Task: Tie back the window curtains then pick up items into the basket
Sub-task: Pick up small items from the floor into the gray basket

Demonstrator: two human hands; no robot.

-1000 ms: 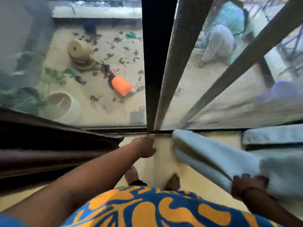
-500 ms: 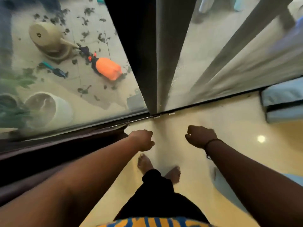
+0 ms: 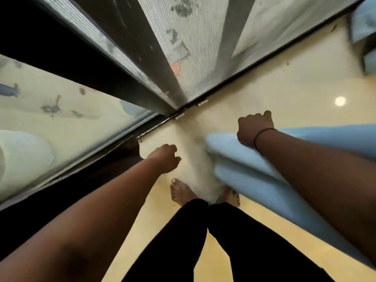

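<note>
I look down along a floor-length window. My right hand is a closed fist above the floor by the window track. The bunched light blue curtain lies right under its wrist and forearm and stretches off to the right edge; the grip itself is hidden. My left hand has its fingers curled with nothing visible in them, just right of the edge of the dark brown curtain that runs along the glass on the left. No basket is in view.
The window frame and mesh screen rise straight ahead, with the glass pane on the left. My bare feet stand on the glossy cream floor. A pale blue padded thing sits at the top right.
The view has tilted further down and rolled. The light blue curtain has come back under my right arm, toward the middle. My left hand has stayed by the dark curtain's edge.
</note>
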